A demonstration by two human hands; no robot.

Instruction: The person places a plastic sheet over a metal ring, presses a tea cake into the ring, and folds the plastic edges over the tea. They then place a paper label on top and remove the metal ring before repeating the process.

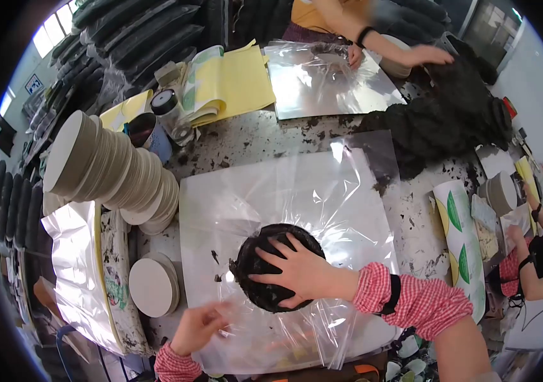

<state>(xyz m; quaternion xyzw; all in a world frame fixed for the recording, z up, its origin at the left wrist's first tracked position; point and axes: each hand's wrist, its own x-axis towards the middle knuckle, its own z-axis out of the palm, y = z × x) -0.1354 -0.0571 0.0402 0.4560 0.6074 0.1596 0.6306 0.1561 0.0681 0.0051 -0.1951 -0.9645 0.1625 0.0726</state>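
- Head view: looking down on a round dark cake [262,291] on the counter [246,137], lying around the middle of a pale sheet [201,197] spread with clear film [383,153].
- Round in outline, so without any long axis to line up with.
- Directly beneath the right hand [306,274], laid palm-down with fingers fanned wide, tips toward the sheet's left edge; touching the top, not wrapped around.
- Reached from the counter's right front side, by way of a red checked sleeve [440,304].
- Beyond and to the right of the left hand [198,328], just apart from it; held near the sheet's left front corner, fingers loosely curled and blurred. Cannot tell whether pinching film or holding nothing.
- Nearer by far to the right hand, with the left facing the cake's left front rim.
- Past the sheet's left edge: a low stack of pale discs [154,286]; farther back, a taller leaning stack [112,165].
- Toward the counter's far right corner: a heap of dark fibrous stuff [450,121], with a co-worker's hand [427,56] near it.
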